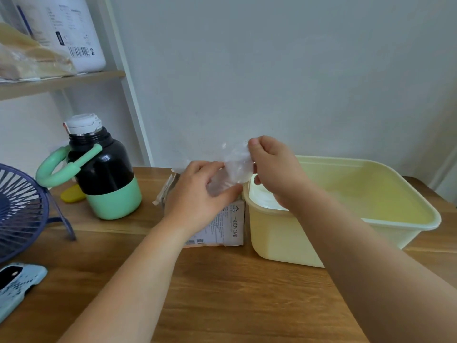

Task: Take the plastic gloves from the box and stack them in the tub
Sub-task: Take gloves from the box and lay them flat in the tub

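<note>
Mid-pull: the right hand (272,169) pinches the top of a glove (236,167), the left hand (197,196) grips its lower end over the box (222,226); next it seems to need freeing and laying flat in the tub (371,219).

Centre frame: a left hand (197,196) grips the lower part of 1 clear glove (237,167) over a box (223,227), while a right hand (274,169) pinches its top. A yellow tub (272,240) stands just right of the box. A flask (103,169), fan (19,211) and phone (17,285) sit left on the table (222,293).
</note>
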